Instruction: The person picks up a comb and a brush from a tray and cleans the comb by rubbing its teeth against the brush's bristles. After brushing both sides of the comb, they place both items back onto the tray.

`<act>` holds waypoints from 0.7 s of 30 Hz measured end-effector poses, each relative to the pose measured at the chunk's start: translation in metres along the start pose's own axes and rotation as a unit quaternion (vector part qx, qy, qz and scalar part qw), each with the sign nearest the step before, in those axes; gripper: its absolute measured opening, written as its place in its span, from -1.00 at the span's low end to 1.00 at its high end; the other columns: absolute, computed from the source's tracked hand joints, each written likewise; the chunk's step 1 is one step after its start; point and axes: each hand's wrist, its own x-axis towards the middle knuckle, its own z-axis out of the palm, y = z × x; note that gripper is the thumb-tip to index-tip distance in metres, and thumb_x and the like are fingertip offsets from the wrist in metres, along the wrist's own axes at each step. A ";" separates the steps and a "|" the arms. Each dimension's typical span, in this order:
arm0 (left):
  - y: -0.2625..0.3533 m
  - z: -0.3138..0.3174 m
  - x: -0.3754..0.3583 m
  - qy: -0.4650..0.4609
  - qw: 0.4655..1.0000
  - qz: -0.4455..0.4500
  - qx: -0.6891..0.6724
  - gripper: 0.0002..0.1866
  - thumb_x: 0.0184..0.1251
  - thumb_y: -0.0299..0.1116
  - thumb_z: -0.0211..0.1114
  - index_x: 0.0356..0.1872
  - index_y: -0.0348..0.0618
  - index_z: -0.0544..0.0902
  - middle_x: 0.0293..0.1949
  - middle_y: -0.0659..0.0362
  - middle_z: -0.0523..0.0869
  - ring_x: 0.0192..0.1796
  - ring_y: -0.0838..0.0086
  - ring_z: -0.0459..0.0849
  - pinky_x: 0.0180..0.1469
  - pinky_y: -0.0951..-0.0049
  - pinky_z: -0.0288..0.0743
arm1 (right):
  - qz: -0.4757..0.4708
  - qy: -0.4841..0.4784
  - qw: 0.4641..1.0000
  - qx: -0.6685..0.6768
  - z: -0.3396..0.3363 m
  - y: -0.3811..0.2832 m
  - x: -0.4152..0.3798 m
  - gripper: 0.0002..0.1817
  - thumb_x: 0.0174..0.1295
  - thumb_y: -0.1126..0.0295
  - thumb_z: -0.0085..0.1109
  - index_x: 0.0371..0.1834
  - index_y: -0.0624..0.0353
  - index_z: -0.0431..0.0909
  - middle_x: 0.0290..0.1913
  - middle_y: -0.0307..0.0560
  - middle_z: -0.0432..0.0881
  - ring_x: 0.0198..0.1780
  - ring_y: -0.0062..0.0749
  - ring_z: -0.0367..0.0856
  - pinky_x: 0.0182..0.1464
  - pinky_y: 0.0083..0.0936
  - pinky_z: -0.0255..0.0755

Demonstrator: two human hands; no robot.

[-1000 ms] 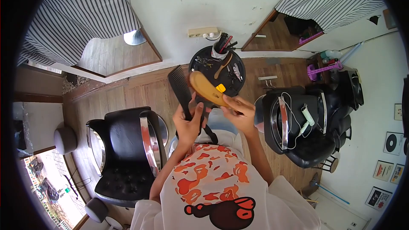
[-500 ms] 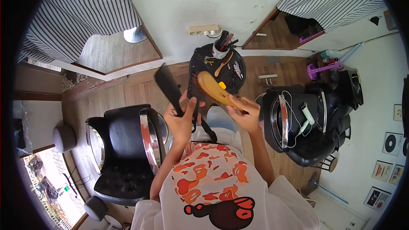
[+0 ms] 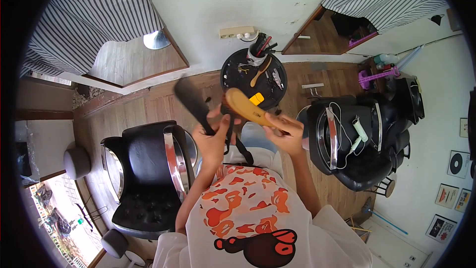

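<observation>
My left hand [image 3: 210, 144] is closed round a long, flat black piece [image 3: 191, 100], blurred by motion and angled up to the left. A black comb [image 3: 228, 119] is in the same hand, mostly covered by the brush and fingers, with a black strap [image 3: 243, 153] hanging below. In my right hand [image 3: 286, 134] is a wooden brush [image 3: 248, 110] with a curved yellow-brown back. Its reddish bristles face left, right at the comb. Both hands are raised in front of my body, just short of a round black table [image 3: 226, 82].
On the table are a second wooden brush [image 3: 260, 73], a yellow item [image 3: 256, 99], clips and a cup of tools [image 3: 256, 59]. Black salon chairs stand left [image 3: 145, 151] and right [image 3: 354, 176]; a pale hair dryer [image 3: 359, 131] lies on the right one. Curtained mirrors flank the wall.
The wooden brush has moved slightly left and down, over the comb's teeth, which showed before. The flat black piece has tilted a little further left. Both hands keep their hold.
</observation>
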 end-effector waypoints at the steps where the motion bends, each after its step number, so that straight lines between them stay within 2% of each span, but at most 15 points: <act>1: 0.004 -0.002 0.002 0.005 1.000 0.004 -0.013 -0.71 0.46 -0.57 0.33 0.15 -0.30 0.59 -0.29 -0.11 0.84 -0.68 0.50 0.54 -0.65 0.59 0.38 | 0.007 0.001 1.000 -0.018 -0.008 0.004 -0.005 -0.44 -0.11 0.75 0.48 0.08 0.21 0.81 -0.60 -0.39 0.37 -0.58 -0.65 0.13 -0.50 -0.69 0.08; 4: 0.014 -0.007 0.006 0.022 0.998 0.016 -0.050 -0.68 0.44 -0.61 0.31 0.17 -0.28 0.57 -0.32 -0.14 0.83 -0.69 0.49 0.53 -0.65 0.60 0.34 | 0.028 0.003 0.997 -0.071 -0.028 0.014 -0.018 -0.44 -0.11 0.75 0.49 0.07 0.21 0.81 -0.60 -0.39 0.38 -0.58 -0.64 0.13 -0.50 -0.69 0.09; 7: 0.004 -0.007 0.004 -0.008 0.999 0.019 -0.041 -0.71 0.48 -0.62 0.24 0.17 -0.27 0.59 -0.31 -0.15 0.83 -0.68 0.47 0.56 -0.65 0.59 0.36 | 0.010 0.001 0.999 -0.038 -0.015 0.012 -0.011 -0.44 -0.11 0.75 0.49 0.08 0.21 0.81 -0.60 -0.39 0.37 -0.58 -0.64 0.12 -0.51 -0.69 0.08; 9: -0.006 -0.005 0.000 -0.084 0.995 0.055 0.002 -0.69 0.49 -0.61 0.26 0.21 -0.24 0.58 -0.27 -0.16 0.83 -0.67 0.49 0.54 -0.63 0.55 0.41 | -0.009 0.000 1.000 -0.005 -0.006 0.011 -0.006 -0.44 -0.11 0.74 0.49 0.08 0.20 0.80 -0.61 -0.40 0.36 -0.58 -0.64 0.12 -0.51 -0.69 0.06; 14: 0.005 -0.004 -0.003 -0.061 0.998 0.030 -0.019 -0.66 0.49 -0.62 0.25 0.24 -0.25 0.58 -0.31 -0.13 0.83 -0.65 0.50 0.55 -0.62 0.55 0.42 | -0.002 -0.004 1.000 0.002 -0.005 0.001 0.003 -0.44 -0.12 0.74 0.50 0.07 0.20 0.81 -0.59 -0.38 0.38 -0.58 -0.64 0.11 -0.52 -0.69 0.04; 19: 0.019 -0.006 0.002 -0.014 0.999 0.040 -0.011 -0.68 0.46 -0.64 0.27 0.19 -0.25 0.59 -0.35 -0.08 0.83 -0.64 0.47 0.62 -0.63 0.56 0.42 | 0.019 -0.015 0.999 -0.040 -0.035 0.007 -0.007 -0.43 -0.13 0.74 0.51 0.08 0.20 0.81 -0.57 -0.36 0.40 -0.58 -0.65 0.11 -0.52 -0.69 0.04; 21: 0.012 -0.003 -0.001 -0.032 0.998 0.045 0.000 -0.67 0.47 -0.63 0.26 0.21 -0.25 0.59 -0.34 -0.09 0.83 -0.64 0.48 0.60 -0.63 0.56 0.42 | 0.015 -0.014 0.999 -0.034 -0.028 0.007 -0.004 -0.43 -0.13 0.75 0.51 0.08 0.20 0.80 -0.57 -0.36 0.40 -0.58 -0.65 0.11 -0.52 -0.69 0.04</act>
